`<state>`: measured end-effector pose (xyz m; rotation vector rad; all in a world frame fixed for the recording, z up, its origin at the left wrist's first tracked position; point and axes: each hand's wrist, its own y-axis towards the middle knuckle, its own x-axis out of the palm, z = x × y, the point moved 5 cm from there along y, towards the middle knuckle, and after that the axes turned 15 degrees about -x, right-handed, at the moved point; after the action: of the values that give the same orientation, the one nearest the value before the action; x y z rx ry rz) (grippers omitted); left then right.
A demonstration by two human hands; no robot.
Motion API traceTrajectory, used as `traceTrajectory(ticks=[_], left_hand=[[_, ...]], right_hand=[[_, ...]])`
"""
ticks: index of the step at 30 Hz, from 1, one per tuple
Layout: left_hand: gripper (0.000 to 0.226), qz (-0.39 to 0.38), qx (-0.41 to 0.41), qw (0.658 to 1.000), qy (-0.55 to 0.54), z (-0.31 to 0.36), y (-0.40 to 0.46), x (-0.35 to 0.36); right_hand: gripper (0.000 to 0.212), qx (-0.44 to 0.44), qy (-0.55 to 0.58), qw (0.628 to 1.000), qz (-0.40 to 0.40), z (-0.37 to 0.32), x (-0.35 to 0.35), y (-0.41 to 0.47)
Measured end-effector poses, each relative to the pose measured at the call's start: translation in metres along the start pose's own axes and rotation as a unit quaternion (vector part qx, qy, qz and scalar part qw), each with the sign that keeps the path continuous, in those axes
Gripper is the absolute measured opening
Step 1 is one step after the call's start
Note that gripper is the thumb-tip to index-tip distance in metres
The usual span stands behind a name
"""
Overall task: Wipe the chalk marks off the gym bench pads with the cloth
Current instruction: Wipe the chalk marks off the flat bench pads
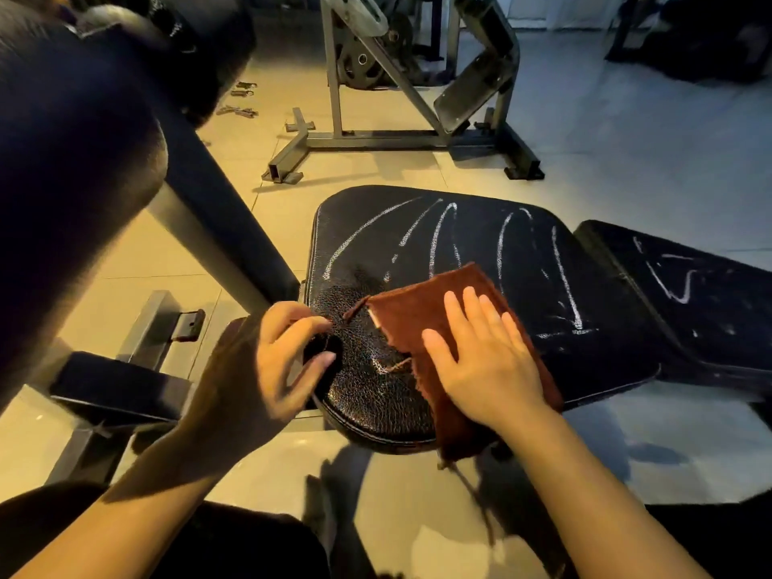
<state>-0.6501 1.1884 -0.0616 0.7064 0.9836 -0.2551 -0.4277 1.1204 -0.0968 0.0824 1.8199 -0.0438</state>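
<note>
The cloth [434,328] is a brown, folded rag with frayed edges lying on the near half of the seat pad [480,252], one end hanging over the pad's front edge. The right hand [488,361] presses flat on top of it, fingers [472,311] straight and slightly spread. The left hand [275,361] sits at the pad's left corner, fingers curled, thumb and forefinger pinching toward a loose thread or the pad's edge — which of the two cannot be told.

Chalk marks [438,231] streak the far half of the seat pad in long white arcs. More marks [676,286] show on the back pad [702,294], to the right. The portion nearest the left hand looks clean and glossy.

Handling judgement: the cloth is light, soft and limp, so it will bunch if pushed from one edge. Hold it under a flat palm, centred on the fold, with even downward pressure. The pad's textured vinyl appears slick and slightly cushioned — chalk lodged in the grain probably needs firm, overlapping strokes.
</note>
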Motion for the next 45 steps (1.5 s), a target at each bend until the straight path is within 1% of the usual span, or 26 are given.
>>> traceTrajectory(ticks=[5,7,10,13,15,18,20,22,24,26,28,29,31,34,37,42,45], left_hand=[[0.041,0.018,-0.039,0.997,-0.068,-0.002,0.004,0.013],[0.044,0.02,-0.062,0.99,-0.122,0.001,0.002,0.023],[0.047,0.027,-0.081,0.977,-0.194,0.007,-0.002,0.04],[0.052,0.021,-0.095,0.976,-0.197,0.003,-0.002,0.053],[0.055,0.029,-0.107,0.975,-0.192,0.001,0.001,0.056],[0.058,0.043,-0.092,0.974,-0.201,0.008,0.003,0.053],[0.058,0.038,-0.093,0.974,-0.202,0.011,0.003,0.053],[0.058,0.028,-0.111,0.964,-0.242,0.009,0.002,0.054],[0.06,0.02,-0.145,0.951,-0.273,0.006,0.001,0.056],[0.063,0.02,-0.169,0.944,-0.282,0.007,0.001,0.055],[0.063,0.021,-0.173,0.948,-0.267,0.009,0.003,0.049],[0.058,0.024,-0.17,0.952,-0.252,0.011,0.005,0.045],[0.047,0.033,-0.17,0.96,-0.22,0.017,0.008,0.037],[0.042,0.031,-0.172,0.967,-0.186,0.025,0.015,0.037],[0.045,0.016,-0.157,0.975,-0.156,0.029,0.021,0.043],[0.044,0.021,-0.143,0.973,-0.18,0.028,0.022,0.041],[0.041,0.028,-0.133,0.972,-0.192,0.028,0.02,0.041]], right_hand=[[0.07,0.142,-0.024,0.989,-0.01,0.111,-0.018,-0.007],[0.071,0.185,-0.019,0.982,-0.005,0.142,-0.024,-0.008],[0.072,0.214,-0.019,0.977,0.013,0.164,-0.029,-0.006],[0.07,0.213,-0.032,0.977,0.002,0.157,-0.029,-0.006],[0.066,0.186,-0.044,0.982,-0.011,0.136,-0.027,-0.005],[0.065,0.101,-0.067,0.993,-0.003,0.077,-0.017,0.0],[0.073,0.048,-0.057,0.997,0.001,0.027,-0.006,0.002],[0.085,-0.014,-0.031,0.999,0.004,-0.021,0.003,0.001],[0.081,-0.078,-0.006,0.997,0.003,-0.056,0.009,-0.003],[0.076,-0.12,0.0,0.993,-0.001,-0.071,0.012,-0.008],[0.082,-0.131,0.004,0.991,0.007,-0.067,0.012,-0.013],[0.088,-0.127,0.007,0.992,0.014,-0.06,0.012,-0.016],[0.096,-0.082,0.013,0.996,0.032,-0.037,0.006,-0.026],[0.086,0.038,-0.021,0.999,0.024,0.018,-0.002,-0.042],[0.08,0.136,0.001,0.991,0.0,0.066,-0.013,-0.044],[0.074,0.217,-0.011,0.976,0.009,0.116,-0.024,-0.03],[0.077,0.239,-0.009,0.971,0.0,0.138,-0.024,-0.012]])
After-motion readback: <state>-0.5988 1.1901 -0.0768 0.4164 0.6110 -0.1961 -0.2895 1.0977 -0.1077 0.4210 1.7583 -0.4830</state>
